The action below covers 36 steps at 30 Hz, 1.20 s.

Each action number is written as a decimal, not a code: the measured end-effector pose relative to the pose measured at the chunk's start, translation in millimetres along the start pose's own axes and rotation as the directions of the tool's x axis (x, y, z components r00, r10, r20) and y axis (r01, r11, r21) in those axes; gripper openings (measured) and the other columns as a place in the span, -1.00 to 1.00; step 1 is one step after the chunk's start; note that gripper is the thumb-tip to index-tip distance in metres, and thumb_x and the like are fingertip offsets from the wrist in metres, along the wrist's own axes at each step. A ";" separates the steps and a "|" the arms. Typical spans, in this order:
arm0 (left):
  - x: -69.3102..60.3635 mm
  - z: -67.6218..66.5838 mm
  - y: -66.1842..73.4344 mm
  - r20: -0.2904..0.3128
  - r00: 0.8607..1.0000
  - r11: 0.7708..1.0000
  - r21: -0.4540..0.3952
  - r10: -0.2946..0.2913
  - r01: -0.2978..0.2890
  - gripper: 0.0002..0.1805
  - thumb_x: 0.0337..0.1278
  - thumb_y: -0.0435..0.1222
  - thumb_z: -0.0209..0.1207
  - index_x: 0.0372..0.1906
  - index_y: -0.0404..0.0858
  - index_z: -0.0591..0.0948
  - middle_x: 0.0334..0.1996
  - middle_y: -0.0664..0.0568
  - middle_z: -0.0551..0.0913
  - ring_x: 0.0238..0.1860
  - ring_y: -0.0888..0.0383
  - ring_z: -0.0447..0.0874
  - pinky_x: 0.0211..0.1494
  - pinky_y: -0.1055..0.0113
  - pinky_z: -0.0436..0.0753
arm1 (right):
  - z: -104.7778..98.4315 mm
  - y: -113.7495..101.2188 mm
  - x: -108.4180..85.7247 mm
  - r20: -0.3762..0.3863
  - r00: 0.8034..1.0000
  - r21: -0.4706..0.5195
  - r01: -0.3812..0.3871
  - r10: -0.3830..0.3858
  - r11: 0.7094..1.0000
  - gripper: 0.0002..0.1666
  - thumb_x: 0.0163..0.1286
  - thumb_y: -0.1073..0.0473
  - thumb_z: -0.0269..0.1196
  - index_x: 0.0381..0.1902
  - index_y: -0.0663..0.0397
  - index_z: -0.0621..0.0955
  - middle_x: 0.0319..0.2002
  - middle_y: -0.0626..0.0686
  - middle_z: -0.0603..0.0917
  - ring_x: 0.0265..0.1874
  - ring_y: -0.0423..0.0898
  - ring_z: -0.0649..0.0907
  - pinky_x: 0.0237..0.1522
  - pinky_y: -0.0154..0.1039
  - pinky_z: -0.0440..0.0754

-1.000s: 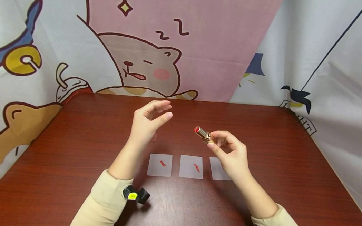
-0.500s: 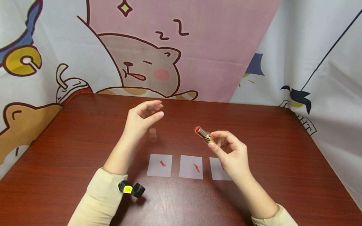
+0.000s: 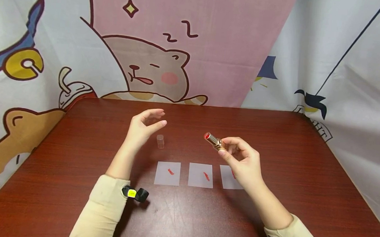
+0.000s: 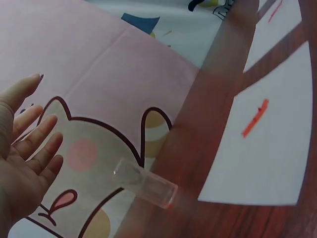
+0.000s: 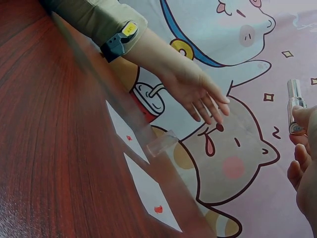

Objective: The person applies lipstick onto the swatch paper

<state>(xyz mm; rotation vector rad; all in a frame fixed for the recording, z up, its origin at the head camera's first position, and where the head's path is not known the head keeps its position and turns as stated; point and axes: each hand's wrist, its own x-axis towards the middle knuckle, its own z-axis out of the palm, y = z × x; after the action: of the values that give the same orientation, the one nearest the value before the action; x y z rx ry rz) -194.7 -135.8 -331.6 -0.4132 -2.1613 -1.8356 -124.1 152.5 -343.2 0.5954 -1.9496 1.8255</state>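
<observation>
My right hand (image 3: 243, 159) pinches the base of a gold lipstick (image 3: 213, 140) above the table, its red tip pointing up and to the left. In the right wrist view the lipstick (image 5: 295, 106) stands upright between thumb and fingers. Over on the left, my left hand (image 3: 141, 129) hovers with fingers and thumb apart, holding nothing. A clear lipstick cap (image 3: 160, 141) stands on the table just right of that hand, and the left wrist view shows the cap (image 4: 144, 182) see-through. Red streaks mark the left paper square (image 3: 161, 178) and the middle one (image 3: 196, 180); the right square (image 3: 226, 182) is partly hidden by my right hand.
The dark red wooden table (image 3: 184, 216) ends at a cartoon-printed cloth (image 3: 227, 44) behind it. More cloth hangs at both sides. The paper squares lie in a row in front of the cap.
My left hand has drawn left and slightly down, away from the clear cap, which is now fully in sight. The right hand and lipstick stay almost still.
</observation>
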 end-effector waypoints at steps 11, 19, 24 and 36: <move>-4.0 -5.3 2.6 0.053 0.998 0.997 0.072 -0.030 0.026 -0.62 0.04 -0.51 0.29 0.01 -0.54 0.57 -0.10 -0.36 0.62 -0.08 -0.10 0.56 0.08 0.04 0.48 | -0.1 -0.7 0.1 0.005 1.000 -0.002 0.009 -0.009 1.000 -0.68 0.05 0.63 0.31 -0.18 0.44 0.59 -0.49 -0.04 0.59 -0.50 -0.21 0.48 -0.46 -0.43 0.46; -4.4 -12.2 -13.3 0.104 0.992 0.993 0.101 -0.077 0.066 -0.61 0.05 -0.49 0.30 0.03 -0.51 0.57 -0.10 -0.34 0.62 -0.05 -0.17 0.55 0.07 0.02 0.48 | -0.5 -1.2 0.3 0.009 1.000 0.004 0.006 -0.006 1.000 -0.68 0.05 0.63 0.31 -0.19 0.44 0.59 -0.50 -0.03 0.58 -0.51 -0.21 0.48 -0.47 -0.43 0.45; -4.6 -15.9 -19.6 0.150 0.981 0.987 0.122 -0.123 0.105 -0.60 0.06 -0.47 0.30 0.05 -0.51 0.56 -0.06 -0.35 0.61 0.01 -0.25 0.55 0.09 0.07 0.50 | -0.6 -1.2 0.1 0.009 1.000 -0.002 0.001 -0.001 1.000 -0.68 0.05 0.62 0.31 -0.18 0.43 0.59 -0.51 -0.03 0.57 -0.52 -0.21 0.49 -0.47 -0.43 0.46; -6.3 -20.3 -33.9 0.216 0.957 0.976 0.141 -0.192 0.164 -0.58 0.05 -0.45 0.31 0.05 -0.51 0.55 0.01 -0.37 0.58 0.07 -0.26 0.53 -0.03 0.40 0.50 | -1.7 1.0 0.0 0.035 0.999 -0.002 -0.011 0.011 1.000 -0.69 0.08 0.59 0.32 -0.17 0.45 0.58 -0.50 -0.03 0.57 -0.50 -0.22 0.50 -0.46 -0.44 0.47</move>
<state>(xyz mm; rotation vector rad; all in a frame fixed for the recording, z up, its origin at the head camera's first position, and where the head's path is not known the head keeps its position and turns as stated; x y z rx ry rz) -201.6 -161.4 -361.6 -0.4346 -2.5264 -1.8110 -124.6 154.2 -343.9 0.6215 -1.9804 1.8317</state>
